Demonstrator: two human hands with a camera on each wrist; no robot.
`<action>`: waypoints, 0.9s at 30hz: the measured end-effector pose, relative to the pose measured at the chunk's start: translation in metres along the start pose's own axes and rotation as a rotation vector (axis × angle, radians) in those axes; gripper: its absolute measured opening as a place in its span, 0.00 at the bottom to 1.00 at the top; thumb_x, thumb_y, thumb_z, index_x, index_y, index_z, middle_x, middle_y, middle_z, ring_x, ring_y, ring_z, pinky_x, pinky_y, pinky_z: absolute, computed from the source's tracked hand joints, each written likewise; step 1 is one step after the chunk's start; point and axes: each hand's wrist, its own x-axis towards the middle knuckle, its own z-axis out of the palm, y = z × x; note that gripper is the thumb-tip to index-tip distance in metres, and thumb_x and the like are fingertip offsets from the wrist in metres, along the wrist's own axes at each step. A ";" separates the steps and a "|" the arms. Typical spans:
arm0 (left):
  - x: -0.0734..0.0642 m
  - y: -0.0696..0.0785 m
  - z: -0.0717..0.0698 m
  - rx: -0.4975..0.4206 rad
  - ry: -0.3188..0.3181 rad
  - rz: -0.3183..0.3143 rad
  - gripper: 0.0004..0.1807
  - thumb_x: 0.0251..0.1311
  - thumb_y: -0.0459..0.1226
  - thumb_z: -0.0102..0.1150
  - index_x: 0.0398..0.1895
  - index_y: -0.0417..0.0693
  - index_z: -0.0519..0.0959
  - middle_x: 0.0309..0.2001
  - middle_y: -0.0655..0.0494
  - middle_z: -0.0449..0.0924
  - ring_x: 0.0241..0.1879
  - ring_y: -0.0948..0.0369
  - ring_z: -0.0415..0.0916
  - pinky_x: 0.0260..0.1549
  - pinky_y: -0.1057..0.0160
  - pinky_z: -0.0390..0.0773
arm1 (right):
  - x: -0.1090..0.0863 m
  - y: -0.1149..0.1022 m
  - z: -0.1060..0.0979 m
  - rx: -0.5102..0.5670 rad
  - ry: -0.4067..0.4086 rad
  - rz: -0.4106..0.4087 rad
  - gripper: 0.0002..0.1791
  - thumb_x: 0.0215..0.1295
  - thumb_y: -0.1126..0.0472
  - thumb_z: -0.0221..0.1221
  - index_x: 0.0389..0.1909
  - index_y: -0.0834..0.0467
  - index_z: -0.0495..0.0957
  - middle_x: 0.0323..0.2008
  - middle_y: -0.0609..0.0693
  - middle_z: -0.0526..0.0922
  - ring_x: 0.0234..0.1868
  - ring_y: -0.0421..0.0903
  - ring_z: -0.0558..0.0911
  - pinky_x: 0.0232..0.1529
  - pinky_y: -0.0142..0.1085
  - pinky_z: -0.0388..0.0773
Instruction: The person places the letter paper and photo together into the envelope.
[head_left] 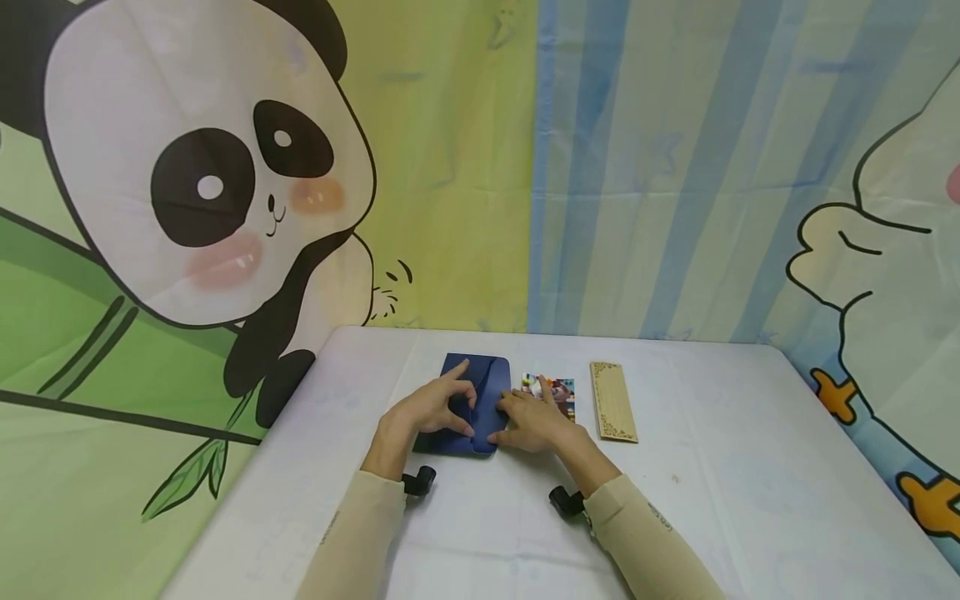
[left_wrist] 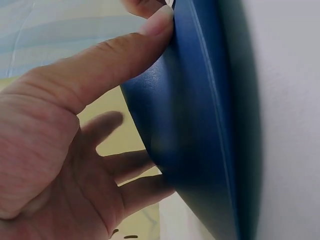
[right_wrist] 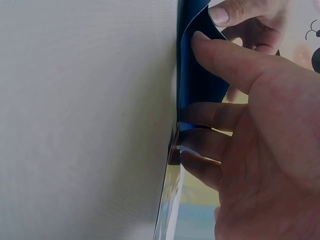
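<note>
White, round-cornered worktop (head_left: 675, 500). Mid-worktop: smooth dark-blue rectangular folder (head_left: 487, 387), flap part-raised. Left hand (head_left: 429, 407): grip pinches flap edge. Right hand (head_left: 536, 421): grip spread, fingers touching folder. Tan rectangular card (head_left: 613, 404) lies to the right; multicoloured printed card (head_left: 564, 396) between, partly behind right hand.

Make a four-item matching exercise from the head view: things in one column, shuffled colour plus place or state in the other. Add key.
Column 1
1. Folder
2. Picture card
3. Ornate strip
4. Panda

Column 2
a. Tan, rightmost of the items on the table
b. Black and white, printed on the backdrop
c. Dark blue, touched by both the left hand and the right hand
d. Multicoloured, partly covered by the right hand

Pairs: 1-c, 2-d, 3-a, 4-b
</note>
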 end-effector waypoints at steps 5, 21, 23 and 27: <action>0.000 0.000 0.002 0.032 0.019 0.010 0.21 0.43 0.45 0.86 0.34 0.62 0.80 0.86 0.52 0.37 0.77 0.37 0.59 0.63 0.44 0.74 | -0.001 0.000 0.001 -0.007 -0.008 0.010 0.39 0.68 0.32 0.61 0.71 0.53 0.74 0.78 0.58 0.67 0.81 0.57 0.62 0.78 0.69 0.31; 0.001 0.005 0.005 0.069 0.031 0.007 0.21 0.45 0.48 0.85 0.36 0.61 0.79 0.86 0.54 0.38 0.65 0.43 0.73 0.54 0.48 0.74 | -0.006 0.001 -0.003 0.014 0.036 0.010 0.39 0.67 0.34 0.63 0.70 0.56 0.76 0.76 0.59 0.69 0.79 0.62 0.63 0.77 0.70 0.30; 0.001 0.005 0.005 0.072 0.033 0.008 0.21 0.45 0.48 0.84 0.36 0.61 0.79 0.86 0.52 0.38 0.62 0.43 0.74 0.53 0.48 0.74 | -0.005 0.002 -0.004 0.016 0.036 0.010 0.39 0.67 0.34 0.63 0.70 0.56 0.75 0.76 0.59 0.69 0.79 0.63 0.63 0.77 0.70 0.29; 0.002 0.005 0.005 0.079 0.039 0.006 0.21 0.46 0.48 0.84 0.37 0.62 0.79 0.86 0.52 0.38 0.58 0.45 0.76 0.50 0.51 0.74 | -0.005 0.006 -0.003 0.029 0.040 0.021 0.39 0.68 0.34 0.63 0.71 0.55 0.74 0.78 0.57 0.66 0.80 0.62 0.61 0.77 0.69 0.28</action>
